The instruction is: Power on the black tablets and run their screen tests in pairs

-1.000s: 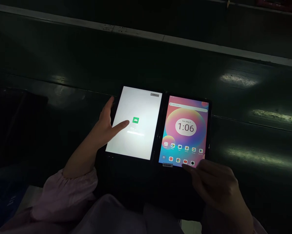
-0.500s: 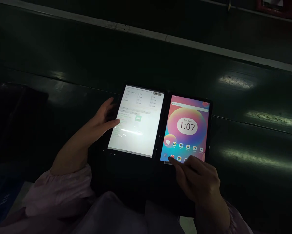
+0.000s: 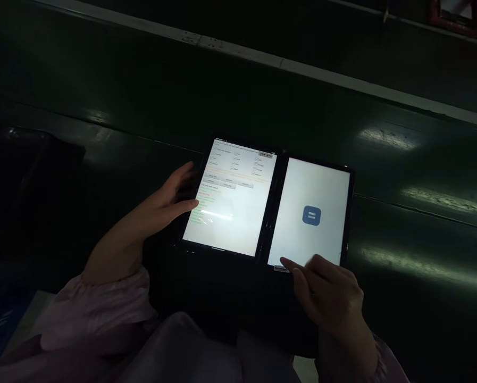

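Observation:
Two tablets lie side by side on a dark surface. The left tablet is lit white, with rows of checkboxes, grey buttons and lines of green and red text. My left hand is at its left edge, thumb on the screen's border and fingers spread beside the edge. On the right tablet, a pale screen shows a blue icon with two bars in the middle. My right hand points at that screen's lower left with the index finger stretched out. Its other fingers are curled and hold nothing.
A long pale metal strip crosses the dark green work surface behind the tablets. In the far right corner is a red-framed object. Something blue shows at the lower left.
The right tablet's screen went from a colourful home screen with a clock to a pale one with a blue icon. The left screen's text looks clearer. The view shifted slightly; both hands stayed by the tablets.

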Demonstrator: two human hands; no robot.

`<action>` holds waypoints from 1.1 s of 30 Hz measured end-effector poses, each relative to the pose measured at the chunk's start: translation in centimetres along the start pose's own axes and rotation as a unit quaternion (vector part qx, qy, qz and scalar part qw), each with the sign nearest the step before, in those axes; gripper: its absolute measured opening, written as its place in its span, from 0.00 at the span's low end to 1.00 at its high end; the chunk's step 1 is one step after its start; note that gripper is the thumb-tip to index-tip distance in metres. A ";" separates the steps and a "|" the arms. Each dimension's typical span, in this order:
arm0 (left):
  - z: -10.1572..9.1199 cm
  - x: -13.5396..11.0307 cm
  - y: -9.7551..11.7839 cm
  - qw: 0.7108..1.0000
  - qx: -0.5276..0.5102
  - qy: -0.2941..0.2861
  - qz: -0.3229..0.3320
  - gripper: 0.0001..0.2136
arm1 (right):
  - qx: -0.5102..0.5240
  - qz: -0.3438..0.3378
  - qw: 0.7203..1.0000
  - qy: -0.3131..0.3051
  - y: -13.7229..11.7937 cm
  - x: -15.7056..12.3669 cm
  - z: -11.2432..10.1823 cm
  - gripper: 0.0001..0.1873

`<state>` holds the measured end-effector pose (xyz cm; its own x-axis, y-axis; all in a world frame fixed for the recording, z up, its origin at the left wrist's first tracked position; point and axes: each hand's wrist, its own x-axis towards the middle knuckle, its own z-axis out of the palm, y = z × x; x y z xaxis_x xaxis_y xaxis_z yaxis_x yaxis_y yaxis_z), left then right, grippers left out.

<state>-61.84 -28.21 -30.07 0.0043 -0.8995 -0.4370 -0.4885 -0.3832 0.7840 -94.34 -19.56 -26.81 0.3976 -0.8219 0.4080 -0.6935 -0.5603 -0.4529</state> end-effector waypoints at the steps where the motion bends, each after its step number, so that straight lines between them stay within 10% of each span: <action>1: -0.2 0.0 -0.4 1.000 0.011 -0.010 0.007 0.50 | -0.001 0.000 1.000 -0.001 0.0 0.0 0.0 0.23; 8: -0.3 -1.7 -3.3 0.974 0.174 -0.098 0.109 0.67 | -0.005 0.004 1.000 0.014 0.1 0.2 0.0 0.25; 13: 1.4 -2.7 -2.3 0.963 0.247 -0.036 0.100 0.65 | -0.044 0.037 0.998 0.037 0.6 0.2 -1.4 0.25; 20: 1.4 -1.7 0.0 0.993 0.078 0.088 0.005 0.58 | -0.105 0.108 0.986 0.074 1.7 -0.2 -1.8 0.18; 33: 0.4 -1.7 0.1 0.991 0.115 0.009 -0.063 0.67 | -0.173 0.122 0.975 0.072 5.4 1.8 -2.2 0.24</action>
<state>-62.21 -26.65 -29.44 0.0917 -0.8517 -0.5159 -0.6692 -0.4363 0.6015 -98.70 -23.83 -26.78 0.1243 -0.8889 0.4409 -0.9279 -0.2616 -0.2657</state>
